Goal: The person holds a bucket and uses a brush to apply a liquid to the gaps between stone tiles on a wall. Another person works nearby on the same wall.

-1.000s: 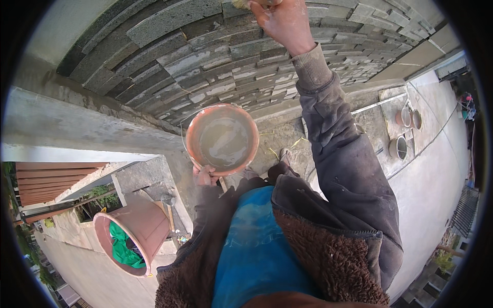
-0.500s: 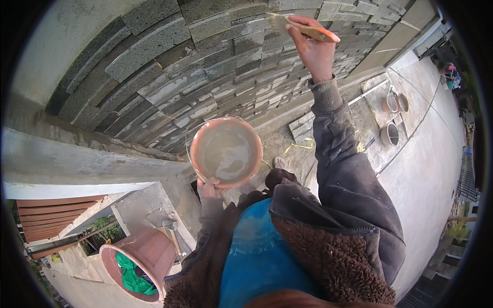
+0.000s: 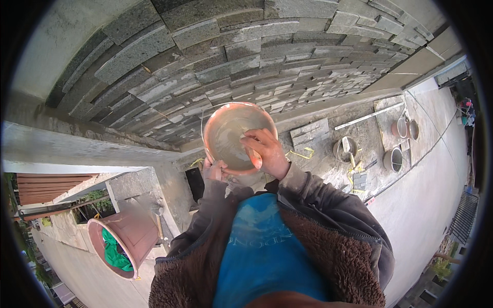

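An orange bucket [image 3: 207, 134] with a wire handle is held in front of me, with murky grey liquid in it. My left hand [image 3: 213, 169] grips its rim at the near left side. Over the bucket, my right hand [image 3: 267, 149] is closed round a paintbrush [image 3: 256, 158] with an orange-tipped handle. The brush points down into the bucket, and its bristles are hidden by my hand and the liquid. Ahead rises a wall of stacked grey stone strips [image 3: 241, 49], patchily wet or smeared.
At the left stands a large pinkish tub [image 3: 133, 238] with green cloth inside, near a hammer [image 3: 162, 226]. On the ground at right lie stone tiles [image 3: 309, 133], a bucket with a trowel [image 3: 345, 149], and further small buckets [image 3: 394, 159].
My right hand has come down from the stone wall with the paintbrush and is now over the bucket. The bucket, still in my left hand, sits slightly higher and further right in view.
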Demonstrator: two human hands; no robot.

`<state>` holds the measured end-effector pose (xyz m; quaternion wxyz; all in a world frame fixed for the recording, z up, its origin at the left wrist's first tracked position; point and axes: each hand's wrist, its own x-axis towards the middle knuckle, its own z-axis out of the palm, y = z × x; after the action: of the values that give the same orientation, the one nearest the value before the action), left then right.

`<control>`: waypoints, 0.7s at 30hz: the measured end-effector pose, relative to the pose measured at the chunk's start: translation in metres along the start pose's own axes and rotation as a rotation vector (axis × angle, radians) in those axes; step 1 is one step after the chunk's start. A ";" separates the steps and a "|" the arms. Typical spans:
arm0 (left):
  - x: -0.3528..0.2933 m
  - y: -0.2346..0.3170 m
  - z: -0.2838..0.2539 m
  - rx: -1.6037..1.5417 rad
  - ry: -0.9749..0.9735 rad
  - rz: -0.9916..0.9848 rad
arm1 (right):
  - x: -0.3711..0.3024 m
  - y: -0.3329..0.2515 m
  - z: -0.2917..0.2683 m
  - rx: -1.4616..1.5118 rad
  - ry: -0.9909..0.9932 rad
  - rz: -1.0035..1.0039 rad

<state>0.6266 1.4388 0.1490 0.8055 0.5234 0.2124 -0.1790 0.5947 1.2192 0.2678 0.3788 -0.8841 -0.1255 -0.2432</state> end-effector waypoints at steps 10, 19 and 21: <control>0.000 -0.005 0.029 -0.097 0.048 0.000 | 0.097 0.017 -0.053 0.214 0.477 -0.093; 0.004 0.004 0.013 -0.113 0.043 0.049 | 0.196 0.055 -0.076 -0.188 0.656 -0.387; -0.003 0.010 0.008 -0.089 0.103 0.038 | 0.183 0.049 -0.082 -0.257 0.870 -0.204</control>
<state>0.6308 1.4356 0.1614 0.8192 0.4996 0.2514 -0.1268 0.7424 1.1329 0.3831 0.2576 -0.7229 -0.0100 -0.6411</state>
